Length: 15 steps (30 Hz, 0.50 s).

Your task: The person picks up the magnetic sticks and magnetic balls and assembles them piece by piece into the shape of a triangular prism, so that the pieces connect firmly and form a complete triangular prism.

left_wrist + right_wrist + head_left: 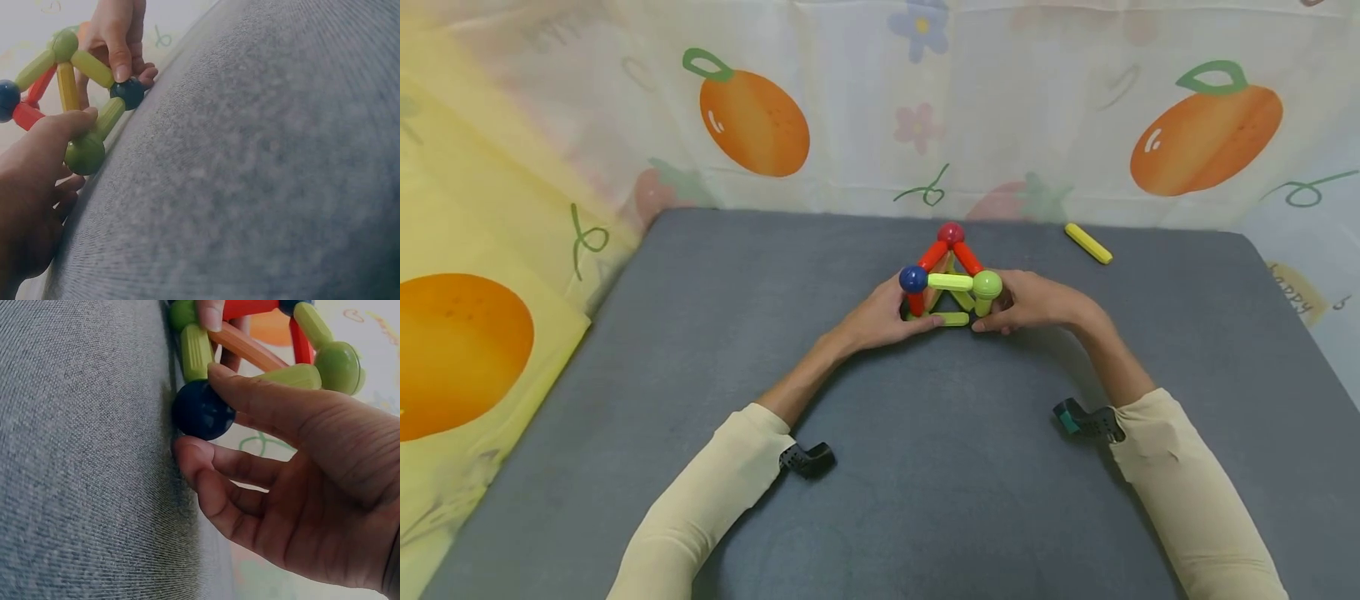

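Observation:
A toy frame of magnetic sticks and balls (950, 282) stands near the far side of the table. It has a red ball (951, 233) on top, with a blue ball (913, 279) and a light green ball (987, 285) lower at the front. My left hand (883, 318) grips its lower left corner, thumb by a green ball (85, 154) in the left wrist view. At the lower right corner, my right hand (1037, 300) holds a dark blue ball (203, 410), its thumb above and fingertips below in the right wrist view.
One loose yellow stick (1088, 243) lies by the far edge of the grey table (880, 467), right of the frame. Behind the table hangs a curtain (850, 100) printed with fruit and flowers. Small dark cameras sit at both wrists.

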Each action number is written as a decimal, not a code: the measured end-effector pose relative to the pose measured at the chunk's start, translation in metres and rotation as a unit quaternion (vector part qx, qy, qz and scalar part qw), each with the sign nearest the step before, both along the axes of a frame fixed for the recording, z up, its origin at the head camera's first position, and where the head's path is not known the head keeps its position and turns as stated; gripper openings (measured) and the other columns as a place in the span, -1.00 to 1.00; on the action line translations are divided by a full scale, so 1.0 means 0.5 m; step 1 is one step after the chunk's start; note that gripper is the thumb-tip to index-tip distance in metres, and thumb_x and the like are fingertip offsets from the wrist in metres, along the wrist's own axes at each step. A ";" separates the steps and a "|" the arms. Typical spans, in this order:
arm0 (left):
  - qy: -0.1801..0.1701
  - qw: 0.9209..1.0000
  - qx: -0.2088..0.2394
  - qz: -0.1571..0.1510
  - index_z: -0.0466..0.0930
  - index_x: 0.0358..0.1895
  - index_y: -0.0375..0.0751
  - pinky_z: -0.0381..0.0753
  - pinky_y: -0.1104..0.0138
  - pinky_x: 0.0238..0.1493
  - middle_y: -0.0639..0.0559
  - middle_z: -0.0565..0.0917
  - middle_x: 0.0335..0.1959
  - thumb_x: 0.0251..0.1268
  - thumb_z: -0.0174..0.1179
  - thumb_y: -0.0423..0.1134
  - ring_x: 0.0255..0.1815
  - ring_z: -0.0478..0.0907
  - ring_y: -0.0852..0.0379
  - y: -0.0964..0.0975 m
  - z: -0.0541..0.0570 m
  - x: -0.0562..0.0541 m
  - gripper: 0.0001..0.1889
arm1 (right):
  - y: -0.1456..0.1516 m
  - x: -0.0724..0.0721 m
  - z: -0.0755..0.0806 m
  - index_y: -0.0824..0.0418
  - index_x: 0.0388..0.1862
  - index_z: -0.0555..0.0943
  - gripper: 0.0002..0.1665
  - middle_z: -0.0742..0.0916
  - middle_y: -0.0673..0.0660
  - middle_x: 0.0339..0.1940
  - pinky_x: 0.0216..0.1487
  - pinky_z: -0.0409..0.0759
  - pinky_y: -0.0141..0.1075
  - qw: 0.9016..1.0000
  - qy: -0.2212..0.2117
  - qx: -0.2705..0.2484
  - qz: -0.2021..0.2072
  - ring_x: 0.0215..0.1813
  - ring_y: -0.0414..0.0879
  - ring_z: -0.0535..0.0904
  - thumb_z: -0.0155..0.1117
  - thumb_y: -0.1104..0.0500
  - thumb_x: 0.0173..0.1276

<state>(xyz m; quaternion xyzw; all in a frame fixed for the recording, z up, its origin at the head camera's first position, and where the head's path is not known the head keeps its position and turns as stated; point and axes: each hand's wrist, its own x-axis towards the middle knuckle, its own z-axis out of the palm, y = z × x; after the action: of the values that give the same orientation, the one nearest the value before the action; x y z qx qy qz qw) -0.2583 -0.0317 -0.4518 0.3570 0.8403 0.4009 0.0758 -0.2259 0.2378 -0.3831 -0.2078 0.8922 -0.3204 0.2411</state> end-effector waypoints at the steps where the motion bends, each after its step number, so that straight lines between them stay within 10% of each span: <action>1: 0.003 1.000 -0.002 0.000 0.41 0.30 -0.19 0.47 0.24 0.04 -0.07 0.53 -0.08 0.38 0.40 -0.02 -0.09 0.47 0.06 0.001 0.000 0.000 -0.43 | 0.000 0.000 -0.001 0.30 0.13 0.46 -0.51 0.75 0.20 -0.44 -0.32 0.52 -0.28 1.000 -0.001 -0.001 -0.002 -0.40 -0.02 0.63 0.49 0.14 0.41; 11: 0.015 1.000 -0.010 -0.002 0.40 0.29 -0.21 0.52 0.18 0.11 -0.09 0.55 -0.01 0.37 0.40 0.00 -0.03 0.50 0.05 0.001 -0.006 -0.006 -0.41 | 0.037 -0.003 0.021 0.28 0.43 0.36 -0.26 0.75 0.18 -0.22 -0.14 0.57 -0.21 0.999 -0.026 0.027 0.006 -0.19 -0.04 0.65 0.48 0.10 0.41; 15: 0.006 1.000 0.001 -0.005 0.41 0.33 -0.19 0.49 0.19 0.12 -0.09 0.54 0.05 0.34 0.44 0.00 0.01 0.48 0.05 -0.003 -0.009 -0.010 -0.37 | 0.102 -0.010 0.037 0.33 0.52 0.36 -0.25 0.72 0.37 0.07 0.06 0.64 0.03 0.995 0.044 0.081 -0.044 0.07 0.20 0.69 0.40 0.12 0.48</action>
<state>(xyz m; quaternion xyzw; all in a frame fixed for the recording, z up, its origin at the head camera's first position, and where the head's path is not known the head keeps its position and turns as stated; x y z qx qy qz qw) -0.2635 -0.0333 -0.4562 0.3636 0.8387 0.3990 0.0722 -0.2308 0.2889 -0.3649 -0.1618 0.9333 -0.2481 0.2029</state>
